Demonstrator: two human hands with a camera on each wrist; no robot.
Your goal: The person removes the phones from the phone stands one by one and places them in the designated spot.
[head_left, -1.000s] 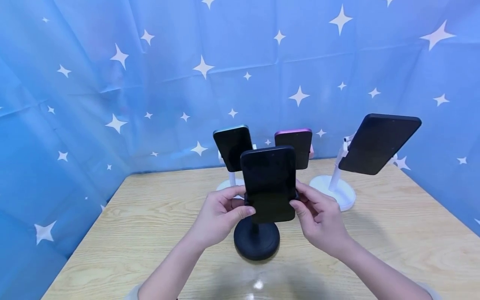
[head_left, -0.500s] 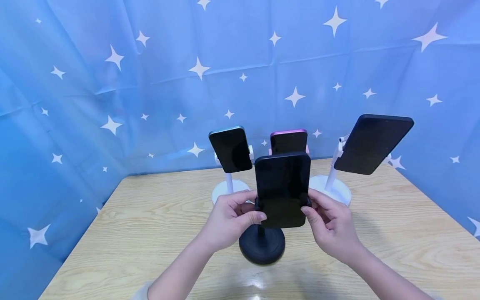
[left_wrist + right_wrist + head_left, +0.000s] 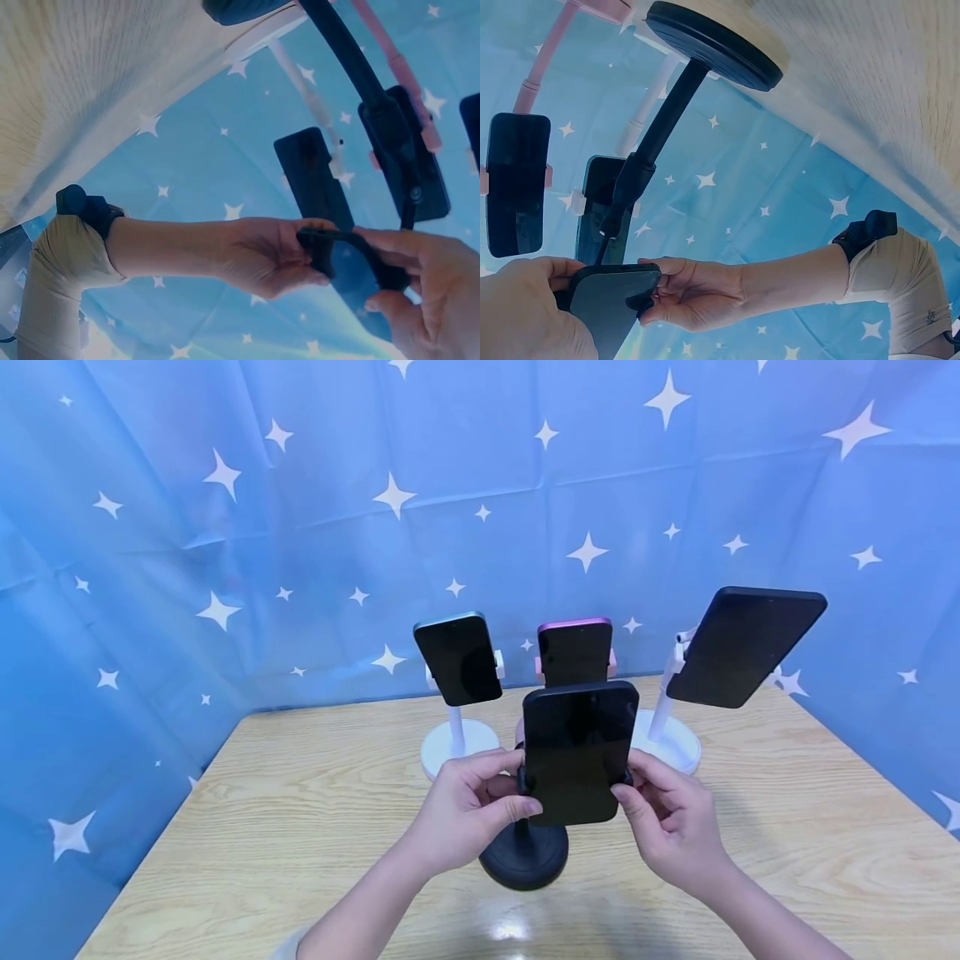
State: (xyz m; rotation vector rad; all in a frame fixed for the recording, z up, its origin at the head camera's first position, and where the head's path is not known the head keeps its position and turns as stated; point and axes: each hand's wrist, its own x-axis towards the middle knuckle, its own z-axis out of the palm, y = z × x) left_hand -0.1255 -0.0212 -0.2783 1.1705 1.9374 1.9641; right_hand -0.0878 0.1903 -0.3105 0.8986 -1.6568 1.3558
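A black phone (image 3: pixel 581 752) with a dark screen sits in the side clamps of a black phone stand, whose round base (image 3: pixel 525 860) rests on the wooden table. My left hand (image 3: pixel 472 810) pinches the stand's left clamp arm, thumb over the phone's lower left edge. On the opposite side my right hand (image 3: pixel 667 818) grips the right clamp arm, its thumb tip at the phone's edge. Both hands hold the clamp from its two sides in the right wrist view, where the black pole (image 3: pixel 671 112) shows. Fingers behind the phone are partly hidden in the head view.
Behind stand a phone with a blue rim (image 3: pixel 457 658) on a white stand and a phone with a pink rim (image 3: pixel 576 652) on a pink stand. A larger dark tablet (image 3: pixel 746 647) leans on a white stand at right. A starry blue curtain (image 3: pixel 315 527) hangs behind.
The black phone has shifted right and down with both hands still on its clamp. The stand's base has moved slightly right. The background has slid a little left in view.
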